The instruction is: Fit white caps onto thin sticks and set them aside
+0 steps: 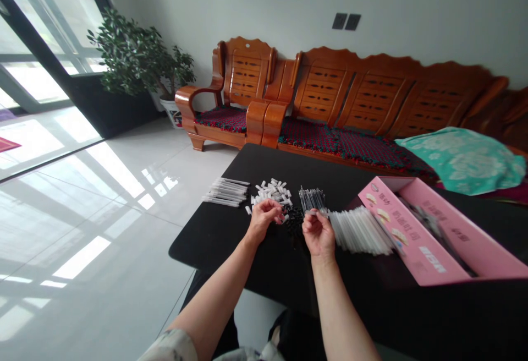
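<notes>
Both my hands are raised over a black table (pixel 264 168), fingertips close together. My left hand (pixel 263 219) is curled around what looks like a small pen part, mostly hidden by the fingers. My right hand (pixel 318 234) pinches something thin, probably a pen refill. Just beyond the left hand lies a heap of white pen caps (pixel 271 191), and a row of white pens (pixel 226 192) sits further left. Small black parts (pixel 294 219) lie between my hands, below a bundle of metal-tipped refills (pixel 312 200). Clear plastic tubes (pixel 359 231) fan out right of my right hand.
An open pink cardboard box (pixel 416 229) rests on the table at the right. Beyond the table's far edge stand a wooden sofa (pixel 355 97) with a teal cloth (pixel 460 160) and an armchair (pixel 243 75). The table's left edge drops to a glossy tiled floor (pixel 103 212).
</notes>
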{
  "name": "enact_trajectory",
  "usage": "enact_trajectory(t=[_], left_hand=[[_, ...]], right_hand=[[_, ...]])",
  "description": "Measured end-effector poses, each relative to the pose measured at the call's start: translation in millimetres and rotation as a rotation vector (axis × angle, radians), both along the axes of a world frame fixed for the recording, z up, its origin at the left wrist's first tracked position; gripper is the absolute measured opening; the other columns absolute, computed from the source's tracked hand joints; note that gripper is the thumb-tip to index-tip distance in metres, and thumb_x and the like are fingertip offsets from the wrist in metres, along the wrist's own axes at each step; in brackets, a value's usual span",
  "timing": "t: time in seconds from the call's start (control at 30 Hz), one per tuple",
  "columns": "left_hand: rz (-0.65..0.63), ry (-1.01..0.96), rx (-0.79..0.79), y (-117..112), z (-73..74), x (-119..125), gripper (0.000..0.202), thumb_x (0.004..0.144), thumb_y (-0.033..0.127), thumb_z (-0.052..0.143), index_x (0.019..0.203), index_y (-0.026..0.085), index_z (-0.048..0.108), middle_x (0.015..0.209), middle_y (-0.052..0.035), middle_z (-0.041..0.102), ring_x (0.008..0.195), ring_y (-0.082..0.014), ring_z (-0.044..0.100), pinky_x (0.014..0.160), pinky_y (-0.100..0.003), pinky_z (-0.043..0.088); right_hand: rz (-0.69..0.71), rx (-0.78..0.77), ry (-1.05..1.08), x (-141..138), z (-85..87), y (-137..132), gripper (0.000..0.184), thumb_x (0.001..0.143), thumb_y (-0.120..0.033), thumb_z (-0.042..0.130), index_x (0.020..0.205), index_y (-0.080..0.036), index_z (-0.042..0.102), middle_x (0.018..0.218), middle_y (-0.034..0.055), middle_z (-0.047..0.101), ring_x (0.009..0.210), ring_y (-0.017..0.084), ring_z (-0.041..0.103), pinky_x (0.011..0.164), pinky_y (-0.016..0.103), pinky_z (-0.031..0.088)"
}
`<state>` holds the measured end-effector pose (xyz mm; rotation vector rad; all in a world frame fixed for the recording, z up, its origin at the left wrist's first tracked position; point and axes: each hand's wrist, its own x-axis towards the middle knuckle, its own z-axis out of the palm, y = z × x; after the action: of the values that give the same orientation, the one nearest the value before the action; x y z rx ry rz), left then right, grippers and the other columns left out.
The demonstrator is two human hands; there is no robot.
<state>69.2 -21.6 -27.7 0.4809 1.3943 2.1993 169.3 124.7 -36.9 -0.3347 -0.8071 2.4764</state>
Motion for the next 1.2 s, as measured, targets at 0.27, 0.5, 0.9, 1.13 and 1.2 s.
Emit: enact_trajectory(t=[0.27,0.5,0.9,1.13,1.2], left_hand=[[-0.065,-0.178,0.124,-5.8,4.3,-3.1,0.027,0.065,0.031,0.080,0.076,0.012,0.064,0.073,-0.0043,0.069,0.057,-0.0105,0.060,0.055,-0.021,0.048],[-0.170,-0.101,0.103,-4.9,-2.3,-1.7,0.033,0.071,0.034,0.079,0.094,0.011,0.070,0.071,-0.0017,0.066,0.057,-0.0082,0.058,0.056,-0.020,0.046],[-0.198,-0.106,0.088,-3.8,-6.2,-2.8,0.036,0.068,0.038,0.083,0.083,0.011,0.064,0.067,-0.0017,0.065,0.051,-0.0080,0.057,0.051,-0.019,0.044],[-0.185,-0.105,0.070,-4.1,-5.3,-2.5,0.036,0.067,0.039,0.083,0.081,0.011,0.064,0.067,-0.0015,0.065,0.051,-0.0081,0.056,0.050,-0.020,0.044],[-0.181,-0.098,0.063,-4.1,-5.6,-2.5,0.036,0.068,0.039,0.082,0.081,0.011,0.064,0.066,-0.0011,0.065,0.050,-0.0081,0.056,0.050,-0.020,0.044]], right_hand=[[0.019,0.095,-0.011,-1.9,1.8,-5.6,0.010,0.073,-0.025,0.073,0.081,-0.020,0.070,0.062,-0.0008,0.070,0.045,0.009,0.058,0.039,0.019,0.046],[0.034,0.213,-0.022,-2.7,4.0,-11.7,0.015,0.076,-0.026,0.074,0.087,-0.017,0.070,0.064,-0.0006,0.069,0.045,0.010,0.059,0.037,0.020,0.048],[0.079,0.319,-0.046,-3.1,5.6,-18.5,0.018,0.078,-0.028,0.074,0.090,-0.015,0.068,0.065,0.0011,0.070,0.044,0.013,0.061,0.036,0.022,0.050],[0.079,0.345,-0.069,-3.1,5.5,-18.5,0.019,0.078,-0.028,0.074,0.090,-0.015,0.068,0.065,0.0009,0.069,0.045,0.013,0.061,0.036,0.022,0.051],[0.078,0.352,-0.075,-3.1,5.6,-18.7,0.019,0.078,-0.029,0.074,0.090,-0.015,0.068,0.065,0.0012,0.069,0.045,0.013,0.061,0.036,0.022,0.051]])
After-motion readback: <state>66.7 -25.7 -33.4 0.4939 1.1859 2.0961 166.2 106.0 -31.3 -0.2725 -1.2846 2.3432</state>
